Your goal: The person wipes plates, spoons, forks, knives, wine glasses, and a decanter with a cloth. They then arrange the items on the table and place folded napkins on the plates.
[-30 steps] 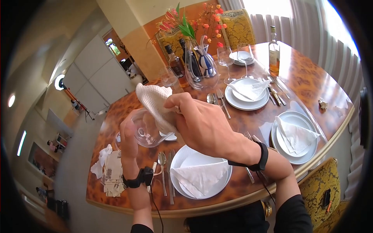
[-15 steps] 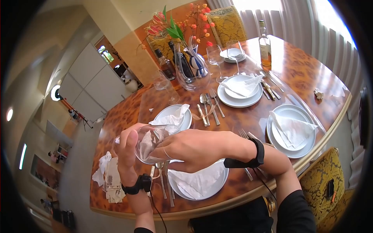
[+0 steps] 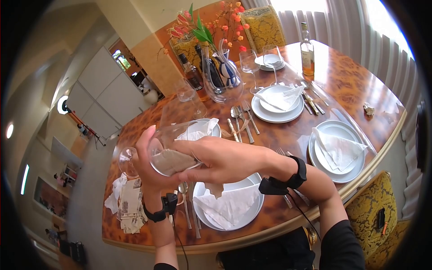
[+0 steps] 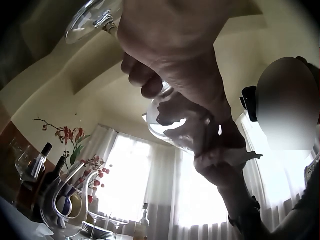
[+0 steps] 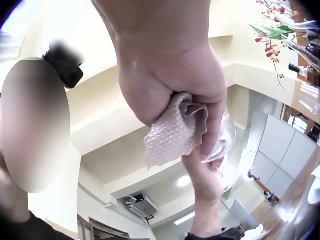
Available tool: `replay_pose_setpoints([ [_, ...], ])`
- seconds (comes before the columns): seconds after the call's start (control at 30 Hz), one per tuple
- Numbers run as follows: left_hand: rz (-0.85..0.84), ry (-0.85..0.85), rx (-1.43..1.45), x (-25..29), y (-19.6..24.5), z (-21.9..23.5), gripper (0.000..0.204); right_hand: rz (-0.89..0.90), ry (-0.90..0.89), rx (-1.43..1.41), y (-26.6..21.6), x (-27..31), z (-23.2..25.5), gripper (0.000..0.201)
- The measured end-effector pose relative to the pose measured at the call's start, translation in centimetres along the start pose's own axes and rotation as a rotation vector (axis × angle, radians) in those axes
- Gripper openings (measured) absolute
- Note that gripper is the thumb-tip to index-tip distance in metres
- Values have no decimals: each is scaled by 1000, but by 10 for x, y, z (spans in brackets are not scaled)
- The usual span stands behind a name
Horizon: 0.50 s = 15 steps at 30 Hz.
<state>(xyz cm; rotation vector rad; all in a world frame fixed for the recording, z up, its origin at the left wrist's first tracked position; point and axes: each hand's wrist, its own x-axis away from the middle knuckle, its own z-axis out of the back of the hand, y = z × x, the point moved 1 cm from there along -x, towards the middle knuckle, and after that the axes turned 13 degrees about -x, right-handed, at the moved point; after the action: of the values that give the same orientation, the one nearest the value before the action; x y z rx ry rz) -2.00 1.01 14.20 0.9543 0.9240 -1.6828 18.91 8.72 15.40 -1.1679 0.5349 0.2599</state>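
A clear wine glass (image 3: 157, 147) is held sideways above the table, its round foot (image 3: 128, 162) out to the left. My left hand (image 3: 147, 168) grips it by the bowl. My right hand (image 3: 222, 157) reaches into the bowl, pushing a pale waffle-weave cloth (image 5: 172, 131) against the inside. A loose corner of the cloth hangs below the right hand, over the nearest plate. From the right wrist view, bunched cloth shows between thumb and fingers. In the left wrist view, the right hand's fingers show through the glass.
Below the hands lies a stacked plate setting (image 3: 256, 211) with a folded napkin and cutlery; similar settings surround it. A glass decanter (image 3: 227, 92), flowers and dark bottles stand behind. An amber bottle (image 3: 308, 58) is at the back right. Patterned paper napkins (image 3: 131, 209) lie at left.
The right hand and cloth have gone from above the glass into its bowl. The bowl has tipped toward the right hand, and a cloth corner now hangs below that hand.
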Motion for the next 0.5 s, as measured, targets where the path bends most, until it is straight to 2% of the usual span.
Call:
replay_pose_setpoints([
  [0.03,-14,14,13,-2,0,4,111,-88,-74,3,-1,0,2,29],
  [0.07,164,-177,174,-3,3,13,107,-88,-73,2,4,1,2,29],
  [0.13,347,-366,327,-3,-1,21,104,128,-201,316,14,2,0,29],
  [0.17,387,-493,378,-3,-5,18,102,119,-179,384,18,3,-2,30],
  [0.27,410,-519,483,-2,-3,3,100,104,-102,455,18,1,-1,26],
  [0.3,396,-388,504,-1,1,3,100,145,4,434,17,1,-1,27],
  [0.33,389,-323,514,-1,3,3,101,146,7,435,15,0,-1,27],
  [0.37,380,-258,521,-1,5,3,102,85,96,263,14,-2,-1,27],
  [0.43,176,-167,173,-1,8,3,105,3,224,-16,7,-4,0,31],
  [0.47,77,-121,0,0,10,3,108,1,223,-16,11,-6,-2,31],
  [0.5,69,-68,-49,2,6,0,108,52,248,-31,17,-9,-4,31],
])
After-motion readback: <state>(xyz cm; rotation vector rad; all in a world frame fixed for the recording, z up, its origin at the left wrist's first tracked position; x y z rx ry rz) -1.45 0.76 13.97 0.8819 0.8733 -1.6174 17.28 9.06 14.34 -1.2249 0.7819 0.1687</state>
